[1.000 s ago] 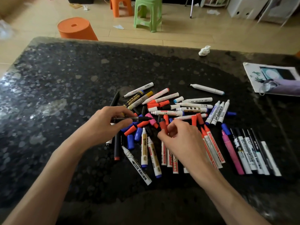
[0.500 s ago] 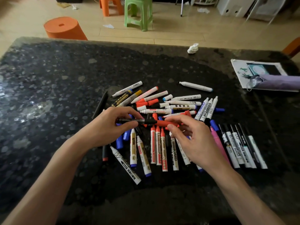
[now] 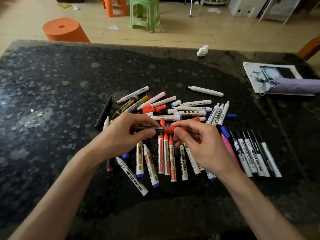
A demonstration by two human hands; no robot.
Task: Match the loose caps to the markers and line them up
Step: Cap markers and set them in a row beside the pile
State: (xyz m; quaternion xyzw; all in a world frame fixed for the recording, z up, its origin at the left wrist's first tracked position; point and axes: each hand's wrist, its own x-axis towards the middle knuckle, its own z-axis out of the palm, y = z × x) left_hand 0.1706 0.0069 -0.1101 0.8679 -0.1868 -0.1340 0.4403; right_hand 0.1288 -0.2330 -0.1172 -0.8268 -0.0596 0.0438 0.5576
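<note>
1. Left hand (image 3: 124,137): fingers curled over and thumb beneath, gripping the dark marker (image 3: 147,129) by its barrel. The marker is held level just above the pile, mid-table.
2. Right hand (image 3: 204,151): thumb and forefinger pinch the red cap (image 3: 168,129); the other fingers are loosely curled.
3. Red cap: in line with the dark marker and touching its right end. How far it is seated cannot be told.
4. Pile (image 3: 181,112): mixed markers and loose caps in white, red, blue and gold, lying crosswise under and beyond both hands.
5. Red markers (image 3: 166,153): three, side by side, caps pointing far, just below the held marker.
6. Row (image 3: 251,153): black-capped white markers lying parallel at near right, touching one another, with a pink marker (image 3: 228,148) at the row's left edge.
7. Blue cap (image 3: 231,115): loose, at the pile's right edge.
8. Black marker (image 3: 103,112): at the pile's left edge, angled.
9. White marker (image 3: 206,90): alone, beyond the pile, dark tip to the left.
10. Table (image 3: 52,101): dark speckled stone.
11. Far right on the table: tissue (image 3: 202,51), paper (image 3: 251,70), and a purple bundle (image 3: 294,85) lying on the paper.
12. Floor beyond: orange stool (image 3: 64,31), green stool (image 3: 144,13).
</note>
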